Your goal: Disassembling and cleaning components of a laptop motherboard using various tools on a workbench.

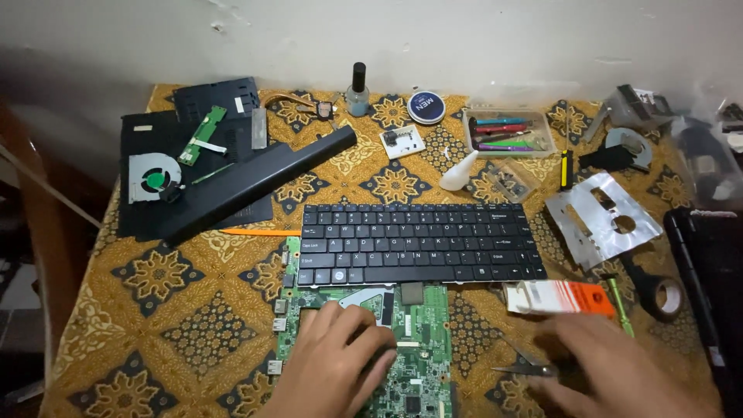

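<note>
On a counter (155, 325) draped in a gold patterned cloth, a black keyboard (418, 242) lies across the top of a green board (414, 348). Behind it sit a long black battery (255, 186), a metal plate (600, 217), a fan (153, 178) and a tray of pens (507, 131). The left hand (337, 364) presses flat on the board, fingers spread and gripping nothing. The right hand (619, 371) closes on dark tweezers (526, 364) just beside the board, near an orange-and-white box (553, 296).
</note>
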